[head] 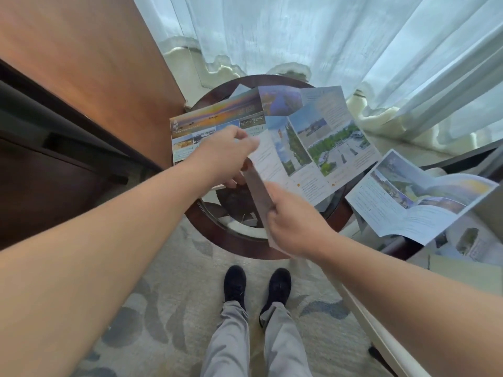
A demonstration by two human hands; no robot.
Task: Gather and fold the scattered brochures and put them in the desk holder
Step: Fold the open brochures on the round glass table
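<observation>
While the person stands on the patterned carpet (163,308) in dark shoes (235,284) and grey trousers (231,344), both bare arms reach forward over a round, dark-rimmed table (234,243) with a glass top. Nearest, the right hand (294,227) is curled round the near end of a brochure (313,148), pinching its leftmost panel, which stands turned up on edge so that its grey back faces left. Just beyond, the left hand (226,156) grips the far part of that same panel, thumb on top and fingers tucked underneath, so the raised panel runs between the two hands. The rest of this brochure spreads open to the right of both hands, its photo panels and text columns slanting across the tabletop. To the left of it, partly under the left hand, lies a second brochure (217,118) with a sunset strip along its top, flat and unfolded, its near corner hanging past the table rim. Well to the right of the right hand, apart from it, a third brochure (408,197) lies open with curling panels; I cannot tell what it rests on. Behind the table hang pale sheer curtains (353,36), and a wood panel (81,63) rises on the left.
</observation>
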